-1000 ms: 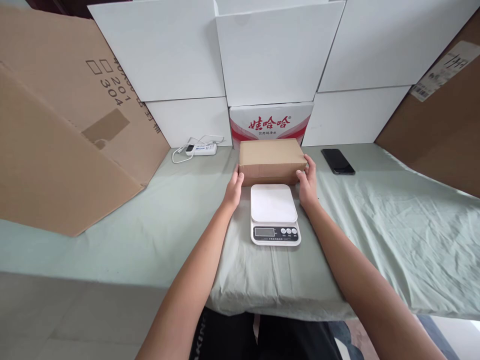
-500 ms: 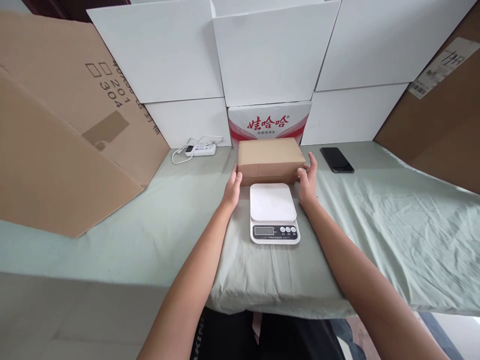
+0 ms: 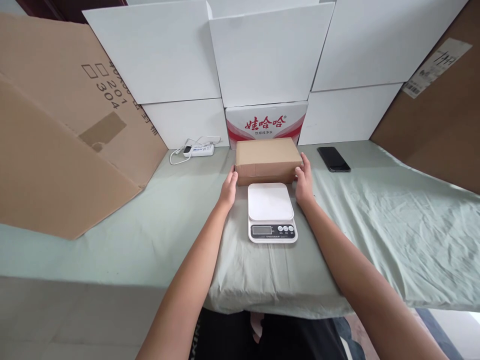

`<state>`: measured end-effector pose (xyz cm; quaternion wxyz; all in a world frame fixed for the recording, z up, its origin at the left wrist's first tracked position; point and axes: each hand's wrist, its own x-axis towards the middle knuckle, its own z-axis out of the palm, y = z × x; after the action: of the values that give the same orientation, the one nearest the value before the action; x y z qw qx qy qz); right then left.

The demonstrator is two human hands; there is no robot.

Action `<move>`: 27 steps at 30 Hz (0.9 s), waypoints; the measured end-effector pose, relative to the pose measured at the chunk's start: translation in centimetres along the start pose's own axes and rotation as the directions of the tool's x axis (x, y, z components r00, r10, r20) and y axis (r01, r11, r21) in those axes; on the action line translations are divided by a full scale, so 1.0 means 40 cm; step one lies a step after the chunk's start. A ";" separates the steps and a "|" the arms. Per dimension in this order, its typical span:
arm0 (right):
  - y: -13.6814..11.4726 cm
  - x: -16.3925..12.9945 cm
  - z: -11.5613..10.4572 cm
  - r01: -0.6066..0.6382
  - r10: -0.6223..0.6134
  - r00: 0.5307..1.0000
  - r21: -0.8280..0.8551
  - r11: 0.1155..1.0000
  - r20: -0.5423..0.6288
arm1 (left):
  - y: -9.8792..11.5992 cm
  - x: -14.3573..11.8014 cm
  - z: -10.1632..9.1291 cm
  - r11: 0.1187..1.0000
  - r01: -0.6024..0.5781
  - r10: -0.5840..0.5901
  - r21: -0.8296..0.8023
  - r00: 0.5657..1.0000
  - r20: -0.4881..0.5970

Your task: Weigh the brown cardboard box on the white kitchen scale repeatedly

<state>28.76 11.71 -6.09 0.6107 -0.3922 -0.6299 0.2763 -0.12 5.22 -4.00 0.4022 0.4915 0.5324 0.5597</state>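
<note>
My left grip (image 3: 228, 188) and right grip (image 3: 304, 181) clamp the cardboard box (image 3: 268, 159) at its 2 ends, long axis crosswise, just beyond the digital kitchen scale (image 3: 270, 202).

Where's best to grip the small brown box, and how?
Likely its two short end walls, one hand from each side, as the left hand and right hand are. The small brown box is wider than deep, its flat top showing no handle; the scale sits close in front, the printed carton behind, so the ends look freest.
</note>
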 end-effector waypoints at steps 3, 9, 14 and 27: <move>-0.024 -0.003 0.009 -0.076 0.076 0.994 0.016 0.997 -0.073 | -0.002 -0.001 0.001 1.000 -0.014 0.014 -0.019 1.000 0.022; -0.053 -0.002 0.015 -0.109 0.110 0.991 0.017 0.994 -0.074 | -0.003 -0.005 0.004 0.998 -0.045 0.047 -0.037 0.998 0.052; -0.064 0.002 0.021 -0.104 0.107 0.992 0.051 0.993 -0.073 | 0.001 -0.006 0.005 0.998 -0.052 0.054 -0.038 0.997 0.054; -0.073 -0.005 0.023 -0.059 0.059 0.998 0.018 0.998 -0.019 | 0.012 -0.015 0.005 0.998 -0.066 0.067 -0.024 0.997 0.045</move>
<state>27.38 10.10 -3.87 0.6118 -0.4079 -0.6096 0.2961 0.22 4.62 -3.63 0.4009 0.5170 0.5000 0.5675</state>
